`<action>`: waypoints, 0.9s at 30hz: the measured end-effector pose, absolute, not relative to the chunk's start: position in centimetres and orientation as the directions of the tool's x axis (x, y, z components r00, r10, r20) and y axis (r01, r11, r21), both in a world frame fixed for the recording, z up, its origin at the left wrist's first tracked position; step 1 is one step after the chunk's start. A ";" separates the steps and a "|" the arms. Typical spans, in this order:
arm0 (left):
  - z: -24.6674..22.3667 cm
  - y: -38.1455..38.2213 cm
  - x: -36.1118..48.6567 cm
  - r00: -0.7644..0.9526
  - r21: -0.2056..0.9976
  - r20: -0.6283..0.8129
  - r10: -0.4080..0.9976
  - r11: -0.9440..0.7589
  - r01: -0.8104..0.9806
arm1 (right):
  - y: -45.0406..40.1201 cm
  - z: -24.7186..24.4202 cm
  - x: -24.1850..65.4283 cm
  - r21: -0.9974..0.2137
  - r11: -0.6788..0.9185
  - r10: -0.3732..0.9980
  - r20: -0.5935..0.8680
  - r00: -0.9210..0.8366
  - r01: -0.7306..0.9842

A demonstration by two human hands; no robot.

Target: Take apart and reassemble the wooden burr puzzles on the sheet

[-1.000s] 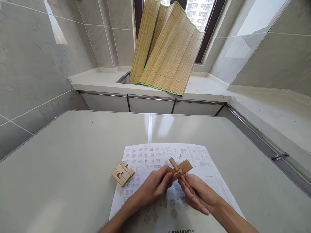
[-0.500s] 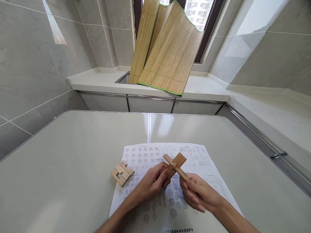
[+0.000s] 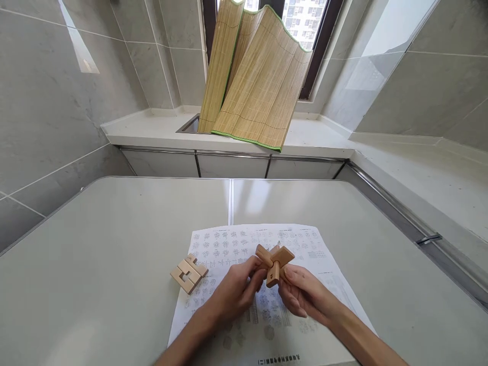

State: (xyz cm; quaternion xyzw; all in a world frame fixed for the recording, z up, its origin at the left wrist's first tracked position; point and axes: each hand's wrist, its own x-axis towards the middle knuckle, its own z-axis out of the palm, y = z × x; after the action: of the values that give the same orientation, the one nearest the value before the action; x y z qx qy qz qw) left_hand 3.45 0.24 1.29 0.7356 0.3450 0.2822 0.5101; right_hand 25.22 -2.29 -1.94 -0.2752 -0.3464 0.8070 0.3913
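Between my hands, above the printed sheet [image 3: 305, 244], is a cross-shaped wooden burr puzzle [image 3: 275, 262] of interlocking pieces. One end of it points toward me and carries a small dark mark. My left hand [image 3: 242, 284] pinches its left side between thumb and fingers. At its right side the fingers of my right hand [image 3: 303, 295] close on it. Several notched wooden pieces [image 3: 189, 273] lie side by side at the sheet's left edge, apart from both hands. My fingers hide parts of the puzzle.
The sheet, covered in small diagrams, lies on a pale table [image 3: 114, 254] with a seam [image 3: 231, 203] down its far middle. Beyond the table, a bamboo mat [image 3: 263, 86] leans at the window over a white ledge [image 3: 152, 129]. Grey tiled walls stand on both sides.
The wooden puzzle has been turned in my hands, so that one end now faces me. My right hand has shifted slightly up and left. The loose pieces rest as before.
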 end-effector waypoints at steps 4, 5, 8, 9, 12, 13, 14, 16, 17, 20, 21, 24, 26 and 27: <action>1.0 0.4 3.5 0.512 0.925 0.101 0.853 -0.270 0.268 | -2.2 -1.8 25.2 -0.784 -0.424 0.847 -0.167 -0.505 -0.453; 1.0 0.4 3.5 0.484 0.916 0.110 0.868 -0.277 0.289 | -2.1 -1.6 25.2 -0.785 -0.415 0.858 -0.169 -0.485 -0.461; 0.9 0.5 3.5 0.402 0.884 0.155 0.902 -0.308 0.351 | -1.7 -1.2 25.3 -0.784 -0.356 0.911 -0.170 -0.376 -0.509; 0.9 0.5 3.5 0.384 0.874 0.172 0.907 -0.320 0.366 | -1.5 -1.1 25.3 -0.781 -0.330 0.929 -0.168 -0.330 -0.530; 0.7 0.6 3.4 0.361 0.847 0.215 0.907 -0.358 0.394 | -0.9 -1.3 25.9 -0.734 -0.267 0.962 -0.172 -0.210 -0.624; 0.7 0.6 3.3 0.361 0.837 0.227 0.905 -0.370 0.402 | -0.7 -1.5 26.2 -0.706 -0.253 0.967 -0.179 -0.179 -0.662; 0.7 0.6 3.2 0.362 0.827 0.238 0.901 -0.383 0.411 | -0.4 -1.7 26.5 -0.671 -0.238 0.971 -0.187 -0.150 -0.702; 0.8 0.7 3.1 0.367 0.801 0.261 0.893 -0.413 0.433 | 0.0 -2.2 27.3 -0.635 -0.204 0.977 -0.186 -0.109 -0.745; 1.0 0.8 3.0 0.371 0.785 0.274 0.887 -0.429 0.446 | 0.3 -2.4 27.6 -0.622 -0.189 0.979 -0.183 -0.094 -0.760; 2.0 1.0 2.3 0.391 0.733 0.312 0.866 -0.481 0.481 | 1.0 -2.9 28.7 -0.584 -0.149 0.984 -0.169 -0.060 -0.798; 2.4 1.1 1.9 0.399 0.711 0.324 0.858 -0.499 0.495 | 1.2 -3.0 28.9 -0.570 -0.135 0.985 -0.163 -0.049 -0.811; 3.4 1.1 0.0 0.416 0.599 0.371 0.830 -0.557 0.575 | 1.6 -3.1 29.5 -0.527 -0.100 0.989 -0.149 -0.024 -0.844; 3.4 0.9 -1.6 0.400 0.516 0.389 0.830 -0.556 0.651 | 1.7 -3.0 29.7 -0.501 -0.089 0.989 -0.144 -0.018 -0.861; 3.3 0.8 -2.5 0.369 0.483 0.394 0.841 -0.532 0.696 | 1.7 -2.9 29.7 -0.489 -0.087 0.989 -0.144 -0.018 -0.868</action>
State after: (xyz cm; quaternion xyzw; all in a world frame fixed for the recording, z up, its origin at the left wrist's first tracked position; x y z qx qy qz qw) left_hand -2.48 0.76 3.28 0.8190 0.4692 0.3084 0.1181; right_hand 29.70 1.69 -2.89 -0.2285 -0.1332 0.7010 0.6623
